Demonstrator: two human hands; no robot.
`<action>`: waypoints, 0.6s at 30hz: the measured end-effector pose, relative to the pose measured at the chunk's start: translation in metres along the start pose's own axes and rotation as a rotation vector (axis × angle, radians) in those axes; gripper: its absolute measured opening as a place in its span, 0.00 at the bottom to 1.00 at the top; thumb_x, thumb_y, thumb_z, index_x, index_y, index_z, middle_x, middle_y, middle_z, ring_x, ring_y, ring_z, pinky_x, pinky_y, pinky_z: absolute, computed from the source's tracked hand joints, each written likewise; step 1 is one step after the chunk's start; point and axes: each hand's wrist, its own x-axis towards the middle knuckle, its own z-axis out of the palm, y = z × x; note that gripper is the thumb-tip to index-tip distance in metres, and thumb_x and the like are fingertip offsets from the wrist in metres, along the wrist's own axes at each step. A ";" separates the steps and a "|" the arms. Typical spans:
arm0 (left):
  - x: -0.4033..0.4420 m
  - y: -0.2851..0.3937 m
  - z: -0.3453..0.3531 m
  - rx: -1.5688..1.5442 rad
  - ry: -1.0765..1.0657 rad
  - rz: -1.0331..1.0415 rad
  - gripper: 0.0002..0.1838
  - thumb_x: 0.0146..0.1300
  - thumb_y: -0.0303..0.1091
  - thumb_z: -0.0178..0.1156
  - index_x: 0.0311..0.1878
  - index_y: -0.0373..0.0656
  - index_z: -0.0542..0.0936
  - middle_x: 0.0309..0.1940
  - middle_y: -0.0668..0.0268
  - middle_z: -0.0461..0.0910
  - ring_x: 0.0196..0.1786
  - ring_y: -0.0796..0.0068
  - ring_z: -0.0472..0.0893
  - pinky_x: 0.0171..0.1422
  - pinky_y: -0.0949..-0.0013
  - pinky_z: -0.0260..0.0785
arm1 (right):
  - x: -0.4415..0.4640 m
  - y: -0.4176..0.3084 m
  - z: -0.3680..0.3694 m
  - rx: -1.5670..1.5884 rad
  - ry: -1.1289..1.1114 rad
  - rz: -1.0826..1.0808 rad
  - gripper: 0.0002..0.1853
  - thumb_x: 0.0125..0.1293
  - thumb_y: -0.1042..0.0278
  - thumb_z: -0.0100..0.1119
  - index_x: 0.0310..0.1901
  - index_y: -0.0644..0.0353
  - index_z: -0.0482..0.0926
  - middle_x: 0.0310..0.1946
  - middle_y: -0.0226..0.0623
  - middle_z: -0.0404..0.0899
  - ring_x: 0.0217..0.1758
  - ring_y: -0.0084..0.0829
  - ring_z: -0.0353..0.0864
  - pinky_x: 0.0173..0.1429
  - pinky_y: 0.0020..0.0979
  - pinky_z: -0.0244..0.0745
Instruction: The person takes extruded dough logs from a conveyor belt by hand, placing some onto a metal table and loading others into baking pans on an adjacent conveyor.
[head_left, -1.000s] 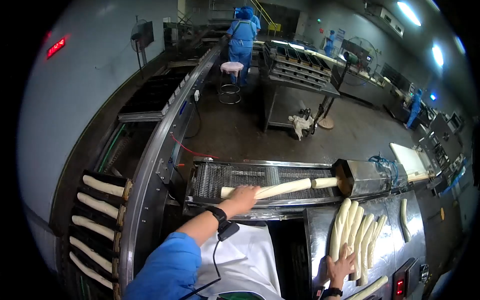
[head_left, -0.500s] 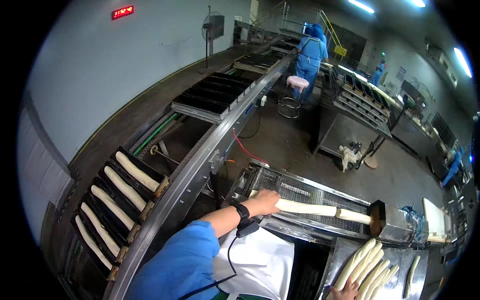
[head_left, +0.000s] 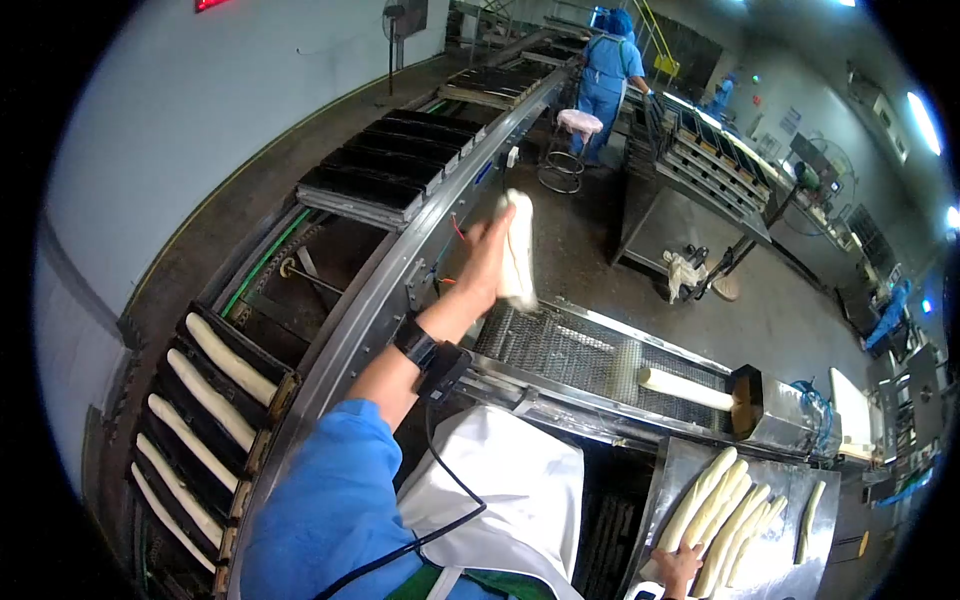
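Note:
My left hand [head_left: 490, 262] is raised above the far-left end of the mesh conveyor [head_left: 560, 345]. It is closed on a pale dough stick [head_left: 518, 250], which stands nearly upright and is blurred by motion. Another dough stick [head_left: 690, 389] lies on the mesh by the metal outlet housing [head_left: 775, 408]. At lower right, my right hand [head_left: 680, 570] rests with its fingers apart on the near ends of several dough sticks [head_left: 715, 505] lying side by side on a metal table [head_left: 790, 570]. One thinner dough stick [head_left: 810, 522] lies apart at its right.
At left, a black baking tray [head_left: 180, 395] holds several dough sticks in its grooves. Black trays [head_left: 395, 155] line the rail conveyor [head_left: 400, 250] beyond it. A person in blue [head_left: 605, 85] stands by a stool [head_left: 578, 125] and stacked trays [head_left: 705, 165].
My left hand has lifted a dough stick off the mesh conveyor and swung it upward. The other stick has moved left out of the housing. My right hand stays at the dough sticks.

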 end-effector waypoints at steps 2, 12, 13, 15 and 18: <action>0.001 0.028 -0.005 0.174 0.053 0.184 0.30 0.62 0.58 0.58 0.48 0.36 0.75 0.35 0.66 0.76 0.37 0.77 0.76 0.41 0.74 0.69 | -0.003 -0.003 0.005 0.005 0.032 0.028 0.39 0.36 0.58 0.72 0.56 0.55 0.75 0.65 0.63 0.56 0.61 0.73 0.61 0.64 0.55 0.65; 0.087 0.029 -0.194 -0.088 0.470 -0.001 0.24 0.67 0.47 0.57 0.56 0.36 0.70 0.50 0.59 0.72 0.52 0.67 0.75 0.60 0.63 0.66 | 0.009 -0.026 0.015 0.575 0.036 -0.194 0.21 0.47 0.70 0.61 0.44 0.69 0.77 0.45 0.53 0.74 0.44 0.43 0.77 0.47 0.40 0.74; 0.101 0.020 -0.225 -0.139 0.498 -0.015 0.25 0.66 0.43 0.59 0.59 0.37 0.68 0.51 0.59 0.71 0.53 0.67 0.73 0.63 0.64 0.63 | 0.025 -0.030 0.016 0.956 -0.204 -0.137 0.16 0.50 0.75 0.56 0.42 0.70 0.77 0.34 0.41 0.77 0.34 0.31 0.76 0.38 0.30 0.73; 0.100 0.021 -0.245 -0.120 0.499 0.043 0.32 0.63 0.44 0.61 0.63 0.35 0.62 0.57 0.58 0.65 0.57 0.67 0.69 0.66 0.65 0.58 | 0.061 -0.037 0.015 0.850 -0.153 -0.271 0.16 0.53 0.76 0.54 0.45 0.67 0.76 0.30 0.33 0.77 0.30 0.27 0.76 0.34 0.26 0.72; 0.094 0.022 -0.256 -0.091 0.518 0.045 0.36 0.59 0.46 0.64 0.65 0.37 0.61 0.60 0.56 0.63 0.60 0.66 0.67 0.69 0.64 0.54 | 0.031 -0.125 -0.073 0.992 -0.224 -0.331 0.22 0.63 0.54 0.54 0.51 0.62 0.75 0.47 0.38 0.74 0.53 0.32 0.71 0.58 0.34 0.66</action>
